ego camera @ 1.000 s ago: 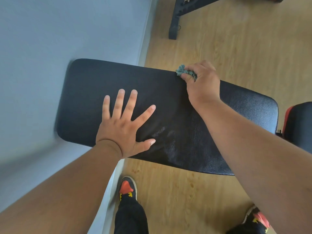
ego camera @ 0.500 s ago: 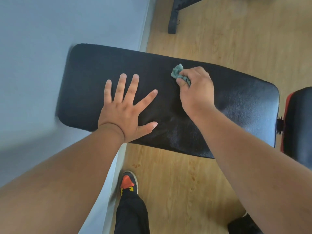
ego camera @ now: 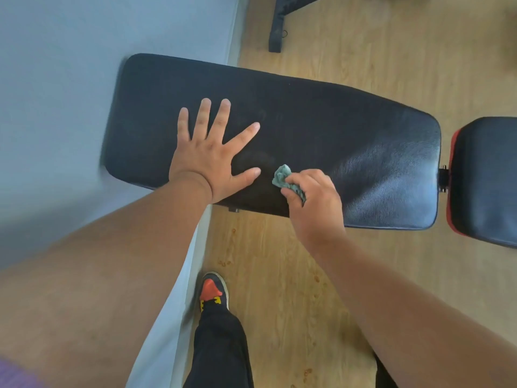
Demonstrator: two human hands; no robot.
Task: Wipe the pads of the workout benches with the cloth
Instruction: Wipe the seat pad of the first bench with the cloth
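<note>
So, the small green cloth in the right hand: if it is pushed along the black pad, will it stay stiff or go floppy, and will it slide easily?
Probably floppy: the cloth is crumpled into soft folds where the right hand pinches it. It looks light, a small wad. It should slide fairly easily, since the pad looks smooth and glossy, though that is a guess.

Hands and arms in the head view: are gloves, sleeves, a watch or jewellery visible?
No. The left hand and right hand are bare, with no gloves, rings or watch showing. Both forearms are uncovered to the frame edge. A purple patch at the bottom left corner may be clothing; too blurred to tell.
</note>
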